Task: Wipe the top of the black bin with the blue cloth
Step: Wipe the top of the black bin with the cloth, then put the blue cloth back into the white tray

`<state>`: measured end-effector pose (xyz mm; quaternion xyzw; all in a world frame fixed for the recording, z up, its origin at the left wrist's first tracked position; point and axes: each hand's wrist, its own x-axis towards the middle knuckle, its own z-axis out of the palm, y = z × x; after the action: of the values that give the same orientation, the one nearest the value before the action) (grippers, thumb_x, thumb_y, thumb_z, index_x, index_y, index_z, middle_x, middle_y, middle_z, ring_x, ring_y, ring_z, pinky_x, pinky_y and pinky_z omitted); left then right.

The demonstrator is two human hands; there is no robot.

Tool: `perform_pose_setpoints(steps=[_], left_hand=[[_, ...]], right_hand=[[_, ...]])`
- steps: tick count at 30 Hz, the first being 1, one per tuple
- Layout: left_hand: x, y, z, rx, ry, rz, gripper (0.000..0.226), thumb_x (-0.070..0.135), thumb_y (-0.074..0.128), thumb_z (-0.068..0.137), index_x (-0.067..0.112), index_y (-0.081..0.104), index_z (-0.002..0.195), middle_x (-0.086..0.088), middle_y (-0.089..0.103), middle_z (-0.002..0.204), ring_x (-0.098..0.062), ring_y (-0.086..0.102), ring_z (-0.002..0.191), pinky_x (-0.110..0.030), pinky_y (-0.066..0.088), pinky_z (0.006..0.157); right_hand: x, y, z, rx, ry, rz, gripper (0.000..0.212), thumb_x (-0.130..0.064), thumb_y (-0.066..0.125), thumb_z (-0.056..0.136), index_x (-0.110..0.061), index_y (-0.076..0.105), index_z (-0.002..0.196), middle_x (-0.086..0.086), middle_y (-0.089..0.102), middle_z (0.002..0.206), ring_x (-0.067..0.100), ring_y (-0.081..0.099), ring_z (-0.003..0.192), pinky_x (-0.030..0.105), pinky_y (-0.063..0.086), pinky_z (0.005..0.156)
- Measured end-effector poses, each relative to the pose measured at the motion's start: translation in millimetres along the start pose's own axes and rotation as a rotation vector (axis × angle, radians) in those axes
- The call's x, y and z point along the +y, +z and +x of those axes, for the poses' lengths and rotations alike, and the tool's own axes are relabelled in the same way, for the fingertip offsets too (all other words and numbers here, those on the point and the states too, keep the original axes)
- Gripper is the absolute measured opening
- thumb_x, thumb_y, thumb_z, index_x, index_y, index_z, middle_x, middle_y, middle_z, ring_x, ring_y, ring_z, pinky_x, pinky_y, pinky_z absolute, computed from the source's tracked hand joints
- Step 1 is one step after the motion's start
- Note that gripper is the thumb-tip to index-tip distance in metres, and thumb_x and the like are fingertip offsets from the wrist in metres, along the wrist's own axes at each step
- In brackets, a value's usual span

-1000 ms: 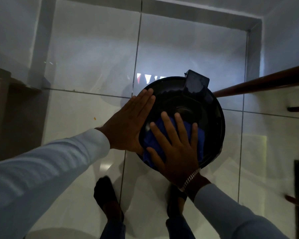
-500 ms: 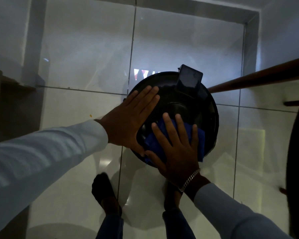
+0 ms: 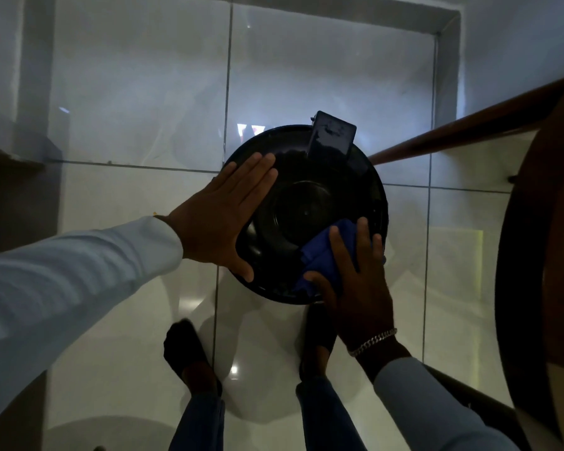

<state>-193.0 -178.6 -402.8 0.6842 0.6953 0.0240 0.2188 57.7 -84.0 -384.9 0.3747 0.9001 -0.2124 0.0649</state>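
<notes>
A round black bin stands on the tiled floor, seen from straight above, with a glossy domed lid and a black hinge block at its far edge. My left hand lies flat with fingers together against the lid's left rim. My right hand presses the blue cloth onto the lid's near right edge, fingers spread over it. Part of the cloth is hidden under that hand.
A dark round wooden table fills the right edge, and one of its legs slants past the bin's far right. My two feet stand just behind the bin. A wall corner lies beyond, with a dark ledge at far left.
My right hand has slid the blue cloth from the lid's near middle to its near right edge. My left hand stays flat on the left rim.
</notes>
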Motion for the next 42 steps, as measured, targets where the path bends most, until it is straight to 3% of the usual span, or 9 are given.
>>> perform_pose_setpoints(steps=[6, 16, 18, 20, 22, 27, 33, 38, 42], left_hand=[[-0.3, 0.4, -1.3, 0.009, 0.001, -0.016, 0.147, 0.093, 0.052, 0.046, 0.008, -0.008, 0.150, -0.014, -0.010, 0.162, -0.029, -0.013, 0.149, -0.052, 0.007, 0.121], [36.7, -30.9, 2.9, -0.115, -0.220, -0.040, 0.136, 0.062, 0.075, 0.060, 0.006, -0.012, 0.148, -0.017, -0.014, 0.160, -0.031, -0.011, 0.148, -0.047, 0.000, 0.121], [60.8, -59.5, 14.6, -0.098, -0.365, -0.453, 0.096, 0.051, 0.067, 0.077, 0.013, 0.017, 0.150, -0.015, 0.019, 0.159, -0.031, 0.018, 0.147, -0.045, 0.012, 0.120], [90.7, -99.8, 26.7, 0.007, -0.454, -1.086, 0.041, 0.052, 0.058, 0.079, 0.035, 0.064, 0.116, 0.003, 0.068, 0.122, -0.020, 0.059, 0.116, -0.044, 0.040, 0.108], [120.5, -137.5, 32.9, 0.090, -0.438, -1.506, 0.025, 0.052, 0.058, 0.078, 0.039, 0.072, 0.095, 0.011, 0.076, 0.096, -0.013, 0.070, 0.095, -0.035, 0.053, 0.088], [181.9, -202.6, 46.9, 0.259, -0.498, -1.749, 0.025, 0.020, 0.066, 0.088, 0.011, 0.065, 0.111, -0.016, 0.072, 0.105, -0.027, 0.072, 0.091, -0.032, 0.057, 0.071], [277.3, -238.9, 101.6, 0.169, -0.392, -1.576, 0.026, 0.008, 0.066, 0.085, 0.004, 0.065, 0.111, -0.020, 0.070, 0.111, -0.038, 0.066, 0.104, -0.046, 0.054, 0.091], [339.6, -236.2, 147.9, 0.296, -0.445, -1.174, 0.029, 0.006, 0.063, 0.082, 0.017, 0.061, 0.109, 0.006, 0.060, 0.097, -0.013, 0.057, 0.094, -0.013, 0.044, 0.074], [345.0, -230.6, 153.2, 0.214, -0.402, -0.986, 0.037, 0.000, 0.052, 0.085, 0.015, 0.055, 0.119, 0.002, 0.058, 0.108, -0.017, 0.056, 0.103, 0.003, 0.036, 0.067]], right_hand=[[11.8, -11.7, 6.7, 0.231, 0.038, 0.087, 0.060, -0.024, 0.069, 0.084, -0.007, 0.046, 0.136, 0.027, 0.042, 0.144, 0.037, 0.069, 0.088, 0.030, 0.054, 0.073], [16.8, -79.3, 57.1, 0.296, 0.424, 0.315, 0.040, -0.023, 0.063, 0.087, -0.014, 0.054, 0.125, 0.015, 0.060, 0.122, 0.032, 0.057, 0.112, 0.038, 0.043, 0.096], [-0.5, -102.7, 52.9, 0.301, 0.357, 0.430, 0.040, -0.027, 0.065, 0.086, -0.017, 0.055, 0.123, 0.010, 0.064, 0.119, 0.027, 0.059, 0.111, 0.036, 0.045, 0.099], [-23.6, -128.4, 44.6, 0.287, 0.276, 0.494, 0.051, -0.034, 0.067, 0.084, -0.019, 0.051, 0.129, 0.006, 0.064, 0.123, 0.021, 0.059, 0.113, 0.041, 0.047, 0.101], [-48.0, -157.8, 31.0, 0.249, 0.202, 0.594, 0.062, -0.036, 0.069, 0.081, -0.023, 0.042, 0.136, 0.002, 0.060, 0.129, 0.016, 0.057, 0.115, 0.042, 0.050, 0.100], [-53.6, -244.8, -15.4, 0.275, 0.150, 1.018, 0.066, -0.037, 0.072, 0.076, -0.037, 0.040, 0.135, -0.007, 0.058, 0.127, 0.009, 0.060, 0.113, 0.037, 0.058, 0.088], [50.2, -315.8, -58.0, 0.318, 0.696, 1.409, 0.059, -0.013, 0.073, 0.077, -0.021, 0.048, 0.130, 0.010, 0.069, 0.100, 0.020, 0.068, 0.088, 0.037, 0.058, 0.067], [108.2, -311.6, -63.0, 0.471, 0.828, 0.863, 0.044, -0.032, 0.078, 0.075, -0.019, 0.057, 0.112, 0.015, 0.070, 0.094, 0.023, 0.067, 0.075, 0.042, 0.060, 0.069], [127.3, -301.3, -52.0, 0.283, 0.913, 0.665, 0.041, -0.035, 0.076, 0.077, -0.014, 0.058, 0.108, 0.014, 0.067, 0.104, 0.021, 0.058, 0.081, 0.037, 0.055, 0.076]])
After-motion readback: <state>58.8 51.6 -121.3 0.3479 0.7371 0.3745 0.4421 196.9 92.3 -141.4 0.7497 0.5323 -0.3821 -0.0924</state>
